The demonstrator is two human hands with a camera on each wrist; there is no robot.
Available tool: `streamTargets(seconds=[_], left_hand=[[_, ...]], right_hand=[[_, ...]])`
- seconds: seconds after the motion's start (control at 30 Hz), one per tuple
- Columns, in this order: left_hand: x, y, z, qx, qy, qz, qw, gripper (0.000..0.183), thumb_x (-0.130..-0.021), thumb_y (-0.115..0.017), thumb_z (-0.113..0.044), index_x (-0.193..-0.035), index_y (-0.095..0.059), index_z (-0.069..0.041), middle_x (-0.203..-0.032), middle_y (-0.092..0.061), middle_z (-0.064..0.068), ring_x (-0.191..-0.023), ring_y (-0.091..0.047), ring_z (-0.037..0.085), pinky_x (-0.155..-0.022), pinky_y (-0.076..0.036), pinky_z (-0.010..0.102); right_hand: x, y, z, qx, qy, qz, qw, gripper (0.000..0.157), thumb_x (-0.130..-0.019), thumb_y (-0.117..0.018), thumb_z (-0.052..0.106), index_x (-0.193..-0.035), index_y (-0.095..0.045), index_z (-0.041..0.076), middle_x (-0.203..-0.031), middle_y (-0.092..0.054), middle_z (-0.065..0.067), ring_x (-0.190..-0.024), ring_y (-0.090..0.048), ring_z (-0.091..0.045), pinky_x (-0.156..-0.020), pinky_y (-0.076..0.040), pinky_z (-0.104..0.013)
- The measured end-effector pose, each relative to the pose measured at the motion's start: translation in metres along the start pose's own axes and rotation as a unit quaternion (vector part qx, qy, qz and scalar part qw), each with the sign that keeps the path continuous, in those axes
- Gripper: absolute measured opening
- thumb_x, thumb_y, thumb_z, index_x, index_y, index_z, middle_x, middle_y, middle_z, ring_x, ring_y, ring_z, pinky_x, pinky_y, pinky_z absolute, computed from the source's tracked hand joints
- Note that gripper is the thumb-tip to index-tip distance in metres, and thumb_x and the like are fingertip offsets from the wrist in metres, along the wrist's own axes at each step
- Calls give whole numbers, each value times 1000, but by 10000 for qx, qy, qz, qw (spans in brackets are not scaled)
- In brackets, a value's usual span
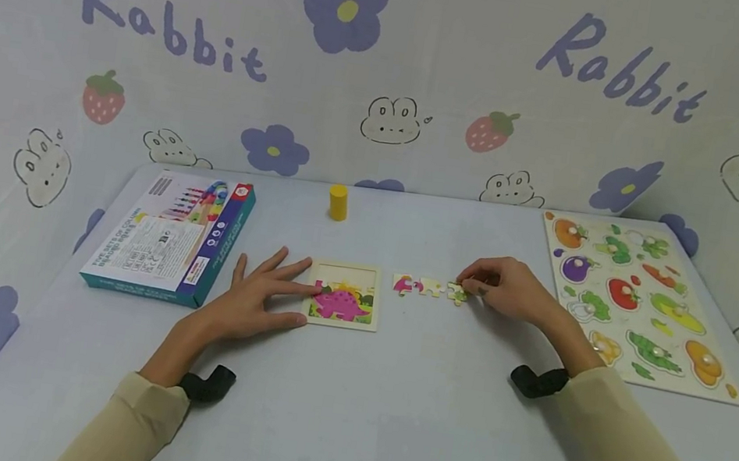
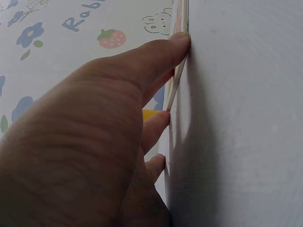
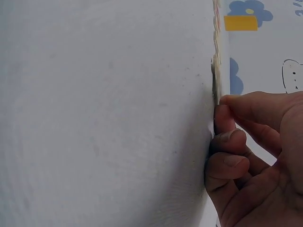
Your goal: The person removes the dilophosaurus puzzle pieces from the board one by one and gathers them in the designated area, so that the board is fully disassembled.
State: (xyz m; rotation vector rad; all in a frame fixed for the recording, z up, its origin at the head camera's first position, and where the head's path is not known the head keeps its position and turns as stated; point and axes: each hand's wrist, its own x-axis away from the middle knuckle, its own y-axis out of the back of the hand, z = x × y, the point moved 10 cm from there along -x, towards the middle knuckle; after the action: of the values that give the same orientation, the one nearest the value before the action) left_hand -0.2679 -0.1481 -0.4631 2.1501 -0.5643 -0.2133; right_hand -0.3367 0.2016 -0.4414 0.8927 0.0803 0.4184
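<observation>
A small square puzzle tray holds an assembled lower picture of a pink dinosaur, with the strip along its top unfilled. My left hand lies with fingers spread and straight, touching the tray's left side; in the left wrist view the thumb presses at its edge. Right of the tray, a pink-marked puzzle piece and a pale piece lie in a row. At the row's right end my right hand pinches a green-marked puzzle piece between thumb and index finger, low at the table.
On the left lies a flat boxed set with a teal side. A yellow cylinder stands behind the tray. At the right, a vegetable peg board lies close by my right forearm. A patterned cloth rises behind the table.
</observation>
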Motion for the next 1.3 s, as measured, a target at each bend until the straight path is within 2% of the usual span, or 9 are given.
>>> streamTargets(seconds=[0.3, 0.57, 0.87, 1.07, 1.3], left_hand=[[1, -1, 0, 40, -19, 3, 10000, 51, -96, -74, -45, -146, -65, -36, -177, -30, 1, -169, -1, 39, -122, 21, 78], [2, 1, -1, 35, -36, -54, 10000, 50, -97, -74, -43, -146, -66, -34, -176, -30, 3, -168, -2, 40, -122, 21, 78], [0, 2, -1, 54, -15, -35, 10000, 53, -96, -75, -43, -147, -64, -33, -177, -30, 3, -168, -2, 40, -122, 21, 78], [-1, 1, -1, -41, -19, -19, 10000, 64, -96, -74, -45, -156, -55, -29, -177, -30, 2, -168, -3, 39, -122, 20, 78], [-1, 2, -1, -64, -2, -26, 10000, 67, -96, -74, -46, -157, -53, -28, -176, -31, 1, -169, -4, 38, -123, 19, 78]], right_hand=[[0, 0, 2, 58, 2, -134, 9999, 17, -104, -68, 18, -114, -80, 13, -104, -77, -8, -93, -64, -21, -84, -51, -34], [-5, -3, 18, -156, 168, -188, 9996, 18, -104, -66, 16, -117, -79, 12, -112, -77, -9, -105, -68, -25, -99, -56, -43], [-16, -21, 39, -366, 314, 7, 9988, 18, -102, -67, 13, -116, -79, 12, -110, -75, -9, -95, -64, -22, -79, -54, -28], [-20, -37, 56, -408, 473, 171, 9979, 16, -101, -70, 12, -114, -79, 11, -106, -77, -6, -88, -62, -20, -75, -53, -27], [-25, -52, 80, -503, 706, 414, 9954, 16, -101, -71, 15, -114, -79, 12, -107, -78, -4, -87, -63, -18, -76, -55, -27]])
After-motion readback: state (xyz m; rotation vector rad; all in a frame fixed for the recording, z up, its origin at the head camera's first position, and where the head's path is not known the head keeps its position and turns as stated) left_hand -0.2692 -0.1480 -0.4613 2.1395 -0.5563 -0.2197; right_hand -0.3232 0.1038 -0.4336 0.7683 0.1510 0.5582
